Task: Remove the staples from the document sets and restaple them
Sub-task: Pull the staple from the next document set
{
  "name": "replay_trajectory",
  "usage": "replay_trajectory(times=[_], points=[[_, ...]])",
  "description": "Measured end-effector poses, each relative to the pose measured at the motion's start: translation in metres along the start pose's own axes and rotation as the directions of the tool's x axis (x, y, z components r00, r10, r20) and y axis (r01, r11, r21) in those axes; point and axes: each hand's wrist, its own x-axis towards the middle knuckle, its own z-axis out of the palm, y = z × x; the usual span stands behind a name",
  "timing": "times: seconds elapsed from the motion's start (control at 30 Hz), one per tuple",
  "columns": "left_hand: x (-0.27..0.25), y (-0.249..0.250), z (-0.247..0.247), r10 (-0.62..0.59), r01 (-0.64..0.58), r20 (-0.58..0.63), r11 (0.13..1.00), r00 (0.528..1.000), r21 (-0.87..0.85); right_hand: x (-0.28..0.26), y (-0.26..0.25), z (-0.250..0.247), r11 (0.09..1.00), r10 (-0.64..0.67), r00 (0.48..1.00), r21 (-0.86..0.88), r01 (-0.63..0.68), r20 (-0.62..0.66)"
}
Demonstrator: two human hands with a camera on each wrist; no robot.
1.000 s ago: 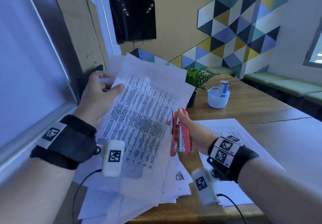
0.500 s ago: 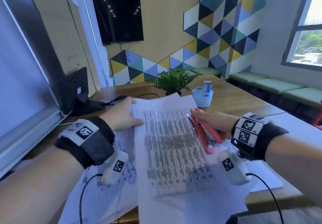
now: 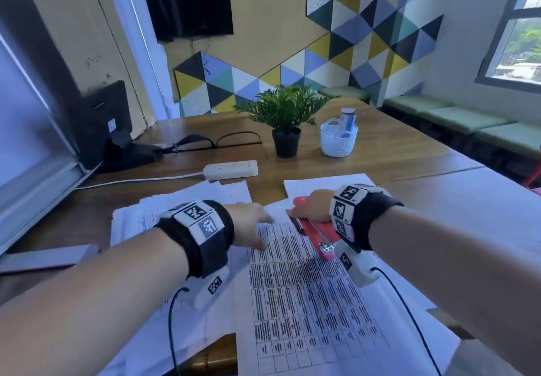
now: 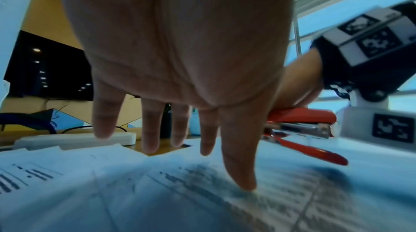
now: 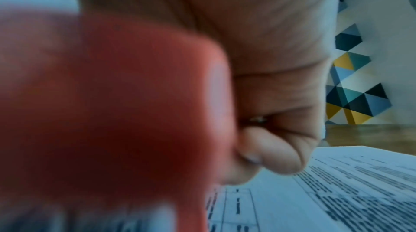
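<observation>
A printed document set lies flat on the wooden table in front of me. My left hand rests on its upper left part with straight, spread fingers, the thumb touching the page. My right hand grips a red stapler at the sheet's top right corner; its lower arm lies on the paper, the jaws slightly apart. In the right wrist view the stapler fills the left as a red blur beside curled fingers.
More loose printed sheets lie under and left of the set, and another sheet at the right. Beyond stand a white power strip, a potted plant, a white basket and a monitor stand.
The document came down from held up in the air to flat on the table. My left hand let go of its edge and now lies flat on it; the stapler moved to the top corner.
</observation>
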Motion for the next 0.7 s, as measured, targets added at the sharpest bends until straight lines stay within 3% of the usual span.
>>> replay_trajectory(times=[0.07, 0.27, 0.4, 0.7], points=[[0.005, 0.004, 0.006, 0.032, -0.033, 0.062, 0.999, 0.998, 0.024, -0.002, -0.012, 0.0, 0.998, -0.032, 0.999, -0.052, 0.032, -0.003], [0.008, -0.001, 0.008, 0.076, -0.075, 0.028, 0.997, 0.997, -0.004, 0.016, -0.015, 0.006, 0.972, -0.054, 0.995, -0.224, 0.073, 0.09], [0.008, -0.001, 0.009, 0.092, -0.092, 0.029, 0.996, 0.995, 0.02, 0.009, -0.009, 0.009, 0.939, -0.142, 0.987, -0.304, 0.158, 0.074], [0.012, 0.002, 0.005, 0.091, -0.102, 0.088, 0.987, 0.992, 0.126, 0.024, -0.016, 0.027, 0.935, -0.143, 0.989, -0.333, 0.123, -0.037]])
